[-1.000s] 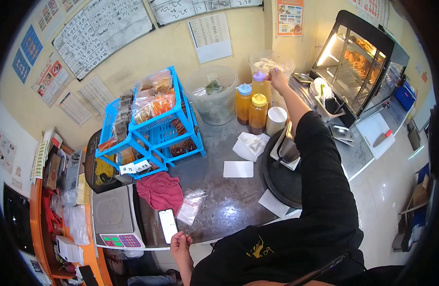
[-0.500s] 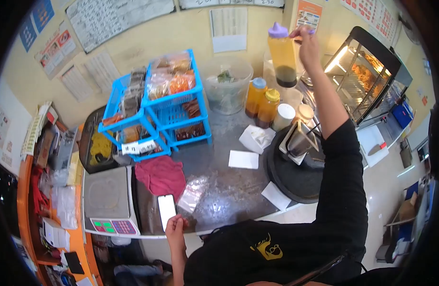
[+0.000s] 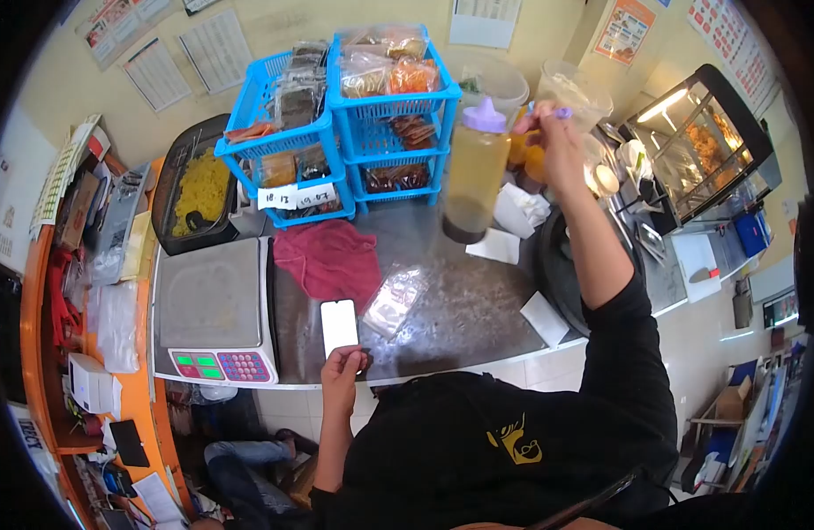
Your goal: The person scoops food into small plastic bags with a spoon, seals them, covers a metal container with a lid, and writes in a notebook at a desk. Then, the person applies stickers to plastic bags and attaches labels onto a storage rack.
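Hanging above the counter is a squeeze bottle (image 3: 474,172) with a purple cap and dark liquid at its bottom, gripped near the cap by my right hand (image 3: 551,132). Another bit of purple shows at that hand's fingers. My left hand (image 3: 343,364) is closed at the counter's front edge, beside the lower end of a phone (image 3: 340,329) with a white screen; what its fingers hold, if anything, is too small to tell. Clear plastic bags (image 3: 395,302) and a red cloth (image 3: 329,262) lie just beyond the phone.
A scale (image 3: 211,296) stands at the left, with a black tray of yellow food (image 3: 201,187) behind it. Blue stacked baskets (image 3: 394,106) hold packets. At the right are a round black board (image 3: 576,274), yellow-orange bottles and a lit display case (image 3: 700,150). Someone's jeans (image 3: 239,468) show below.
My right hand has lifted the purple-capped bottle from the back of the counter and brought it left and nearer. The view has shifted too. My left hand stays by the phone.
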### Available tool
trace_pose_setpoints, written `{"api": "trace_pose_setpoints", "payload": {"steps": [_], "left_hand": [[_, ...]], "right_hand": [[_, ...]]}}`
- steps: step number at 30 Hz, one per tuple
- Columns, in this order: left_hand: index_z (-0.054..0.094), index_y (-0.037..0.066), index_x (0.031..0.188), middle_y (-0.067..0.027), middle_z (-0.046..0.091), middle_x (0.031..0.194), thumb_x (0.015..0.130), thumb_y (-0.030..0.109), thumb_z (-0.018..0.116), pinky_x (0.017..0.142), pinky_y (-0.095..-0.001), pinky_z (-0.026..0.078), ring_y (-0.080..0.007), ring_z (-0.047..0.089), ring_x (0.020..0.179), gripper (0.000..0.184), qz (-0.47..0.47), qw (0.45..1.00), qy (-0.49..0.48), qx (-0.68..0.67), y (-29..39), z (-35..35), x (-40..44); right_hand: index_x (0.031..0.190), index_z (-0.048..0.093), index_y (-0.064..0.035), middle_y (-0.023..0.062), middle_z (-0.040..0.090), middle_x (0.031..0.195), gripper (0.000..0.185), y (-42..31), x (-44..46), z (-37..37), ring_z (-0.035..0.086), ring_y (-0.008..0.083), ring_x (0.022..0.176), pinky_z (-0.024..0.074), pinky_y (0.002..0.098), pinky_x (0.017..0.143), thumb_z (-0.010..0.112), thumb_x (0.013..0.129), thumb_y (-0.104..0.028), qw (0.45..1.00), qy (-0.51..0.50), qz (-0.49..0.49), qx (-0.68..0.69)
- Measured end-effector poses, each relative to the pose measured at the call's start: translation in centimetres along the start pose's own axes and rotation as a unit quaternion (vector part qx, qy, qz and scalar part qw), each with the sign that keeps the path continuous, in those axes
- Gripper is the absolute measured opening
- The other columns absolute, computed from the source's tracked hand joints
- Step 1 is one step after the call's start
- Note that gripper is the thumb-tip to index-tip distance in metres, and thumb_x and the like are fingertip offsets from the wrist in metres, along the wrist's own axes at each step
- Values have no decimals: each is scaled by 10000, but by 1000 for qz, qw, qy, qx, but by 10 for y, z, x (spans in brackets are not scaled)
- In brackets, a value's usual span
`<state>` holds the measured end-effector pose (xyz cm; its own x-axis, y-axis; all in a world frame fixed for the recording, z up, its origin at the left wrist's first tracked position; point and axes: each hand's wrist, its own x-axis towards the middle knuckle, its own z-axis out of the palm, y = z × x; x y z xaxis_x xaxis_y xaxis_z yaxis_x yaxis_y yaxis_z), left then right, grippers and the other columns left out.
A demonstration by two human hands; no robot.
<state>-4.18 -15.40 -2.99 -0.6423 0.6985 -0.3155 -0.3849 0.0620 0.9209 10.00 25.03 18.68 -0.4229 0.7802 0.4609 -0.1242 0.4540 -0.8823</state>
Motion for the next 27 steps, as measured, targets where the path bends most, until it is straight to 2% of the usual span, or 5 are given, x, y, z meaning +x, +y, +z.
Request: {"api": "trace_pose_setpoints", "payload": {"steps": [6, 9, 15, 21, 27], "left_hand": [[574, 11, 1107, -91, 615, 971, 849, 184, 665, 799, -307, 458, -171, 565, 903, 323, 7, 973, -45, 225, 12, 5, 17], [499, 33, 1226, -165, 552, 1102, 778, 251, 715, 873, -391, 429, -276, 525, 1039, 543, 196, 848, -50, 489, -6, 19, 50], [354, -7, 1324, -194, 458, 1228, 687, 386, 759, 921, -469, 368, -354, 450, 1116, 851, 210, 718, -51, 662, 2, 81, 94], [366, 1, 1305, -176, 499, 1125, 651, 342, 742, 918, -498, 363, -354, 466, 1075, 828, 200, 709, -55, 674, -8, 98, 114], [395, 5, 1302, -170, 509, 1087, 665, 192, 706, 875, -452, 407, -351, 506, 997, 733, 340, 711, -106, 606, -22, 89, 106]], "right_hand": [[962, 488, -101, 31, 647, 877, 214, 55, -72, 46, 556, 98, 818, 411, 254, 690, 370, 996, -277, 994, -76, 75, 10], [956, 483, -96, 25, 648, 901, 201, 79, -104, 59, 550, 87, 793, 410, 243, 685, 365, 1005, -251, 988, -98, 120, 1], [1131, 481, -49, 34, 623, 924, 186, 67, -129, 63, 525, 68, 707, 419, 217, 627, 462, 970, -139, 984, -55, 138, 97], [1193, 500, -48, 41, 624, 898, 298, 107, -192, 61, 538, 78, 685, 453, 229, 622, 548, 903, -95, 979, 29, 202, -6], [912, 684, -32, 129, 686, 850, 231, 136, -238, 62, 659, 239, 794, 496, 347, 726, 609, 871, -246, 927, -94, 286, -224]]}}
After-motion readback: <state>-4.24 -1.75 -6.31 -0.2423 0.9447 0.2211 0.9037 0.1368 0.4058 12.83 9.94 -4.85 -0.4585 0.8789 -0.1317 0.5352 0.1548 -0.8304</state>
